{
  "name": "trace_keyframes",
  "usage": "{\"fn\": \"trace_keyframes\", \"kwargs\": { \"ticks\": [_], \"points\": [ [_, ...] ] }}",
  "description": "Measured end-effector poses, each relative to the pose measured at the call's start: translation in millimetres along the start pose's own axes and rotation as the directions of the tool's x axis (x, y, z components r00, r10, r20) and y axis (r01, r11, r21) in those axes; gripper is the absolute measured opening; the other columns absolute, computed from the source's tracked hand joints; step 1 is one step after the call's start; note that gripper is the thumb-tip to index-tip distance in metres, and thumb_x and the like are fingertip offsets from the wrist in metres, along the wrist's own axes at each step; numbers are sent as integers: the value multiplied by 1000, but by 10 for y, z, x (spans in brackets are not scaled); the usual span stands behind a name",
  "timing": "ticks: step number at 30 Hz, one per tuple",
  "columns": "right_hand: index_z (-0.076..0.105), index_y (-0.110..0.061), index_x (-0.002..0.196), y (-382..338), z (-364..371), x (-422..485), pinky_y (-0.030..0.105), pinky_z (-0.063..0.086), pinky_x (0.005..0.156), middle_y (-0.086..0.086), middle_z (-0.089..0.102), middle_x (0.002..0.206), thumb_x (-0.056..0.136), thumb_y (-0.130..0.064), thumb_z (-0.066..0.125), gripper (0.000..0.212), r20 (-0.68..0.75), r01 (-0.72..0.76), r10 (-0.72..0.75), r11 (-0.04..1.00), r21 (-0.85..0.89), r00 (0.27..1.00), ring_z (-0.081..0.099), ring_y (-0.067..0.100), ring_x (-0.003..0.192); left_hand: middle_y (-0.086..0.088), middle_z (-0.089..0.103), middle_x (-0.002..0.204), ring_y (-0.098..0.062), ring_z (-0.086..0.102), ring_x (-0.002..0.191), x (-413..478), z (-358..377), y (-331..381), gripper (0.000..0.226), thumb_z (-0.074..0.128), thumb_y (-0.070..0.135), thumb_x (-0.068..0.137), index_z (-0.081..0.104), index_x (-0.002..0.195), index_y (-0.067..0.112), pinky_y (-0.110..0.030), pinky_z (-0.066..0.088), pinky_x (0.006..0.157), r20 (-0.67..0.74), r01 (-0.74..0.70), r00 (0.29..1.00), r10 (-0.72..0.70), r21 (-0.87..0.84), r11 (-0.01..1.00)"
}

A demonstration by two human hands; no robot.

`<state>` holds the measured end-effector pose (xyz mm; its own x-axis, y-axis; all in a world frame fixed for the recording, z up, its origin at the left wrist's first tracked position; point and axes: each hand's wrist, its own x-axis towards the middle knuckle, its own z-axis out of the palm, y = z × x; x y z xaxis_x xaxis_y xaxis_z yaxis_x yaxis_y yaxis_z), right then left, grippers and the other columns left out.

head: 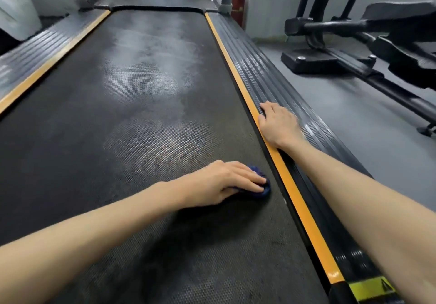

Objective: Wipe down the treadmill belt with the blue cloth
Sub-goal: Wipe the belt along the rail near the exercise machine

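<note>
One blue cloth (265, 190) (mostly covered) is pressed to the treadmill belt (141, 126) near its right edge by the left hand (221, 181), fingers straight. The right hand (278, 126) is laid flat, holding nothing, on the right side rail (285, 86), one of two.

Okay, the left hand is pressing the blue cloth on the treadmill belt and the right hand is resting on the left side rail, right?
Not quite: in the head view the right hand rests on the right side rail, not the left. The left hand does press the blue cloth on the belt.
</note>
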<state>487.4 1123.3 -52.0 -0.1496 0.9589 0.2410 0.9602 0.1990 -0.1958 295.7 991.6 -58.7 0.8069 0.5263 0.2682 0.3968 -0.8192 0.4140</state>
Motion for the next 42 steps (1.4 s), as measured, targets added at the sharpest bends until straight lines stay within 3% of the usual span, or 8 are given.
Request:
{"fn": "trace_keyframes", "kwargs": {
  "ticks": [3,5,9,15,19,25,34,42],
  "points": [
    [31,-18,144,3,-10,10,39,19,114,3,29,152,98,-33,28,48,22,13,-13,1000,18,1000,25,20,139,-7,61,126,-21,52,118,28,-81,-305,33,43,8,92,68,113,8,-22,37,101,-52,-24,998,31,131,991],
    [31,-18,144,13,-32,-3,38,18,114,2,28,152,99,-33,28,48,36,12,-13,999,30,999,25,20,140,-8,63,123,-28,58,112,53,-255,-785,34,48,-1,88,70,111,11,-25,37,98,-318,288,923,-217,199,937],
    [32,-18,143,10,-11,5,39,18,114,2,30,151,98,-33,28,48,16,16,-16,999,30,1000,25,19,139,-5,60,128,-24,54,121,-55,-498,-1404,34,50,-3,87,68,113,11,-23,30,105,-609,810,412,-678,-96,579],
    [32,-19,143,8,-1,1,40,19,113,1,31,150,98,-34,29,47,7,4,-5,1000,17,1000,26,19,139,4,63,123,-8,54,116,-86,-318,-706,31,58,4,87,69,113,17,-17,35,100,-307,412,877,-369,86,907],
    [32,-18,144,10,-17,-11,39,19,114,2,30,151,99,-34,28,48,10,17,-17,999,28,1000,26,19,139,-1,64,121,-15,58,112,-181,-272,-742,37,54,0,82,70,111,15,-20,38,97,-298,304,925,-237,203,931],
    [33,-18,144,16,-22,-12,40,20,114,2,31,151,99,-35,28,48,13,21,-22,999,33,1000,27,20,139,-4,64,122,-26,54,118,-384,-643,-1413,41,49,-7,85,70,111,16,-31,39,101,-610,867,355,-708,-69,494],
    [33,-20,143,35,-22,1,38,19,114,1,30,151,98,-34,27,47,24,11,-12,999,43,1000,27,19,139,-2,66,118,-21,60,104,-244,-351,-760,39,50,-6,82,72,108,14,-18,35,89,-352,406,885,-305,261,876],
    [32,-19,144,28,-8,15,39,20,114,1,30,152,98,-34,27,48,23,12,-13,999,31,1000,27,19,139,-6,62,125,-32,54,118,-890,-707,-1289,40,49,-10,82,70,110,10,-39,41,102,-657,912,239,-715,-102,398]
  ]
}}
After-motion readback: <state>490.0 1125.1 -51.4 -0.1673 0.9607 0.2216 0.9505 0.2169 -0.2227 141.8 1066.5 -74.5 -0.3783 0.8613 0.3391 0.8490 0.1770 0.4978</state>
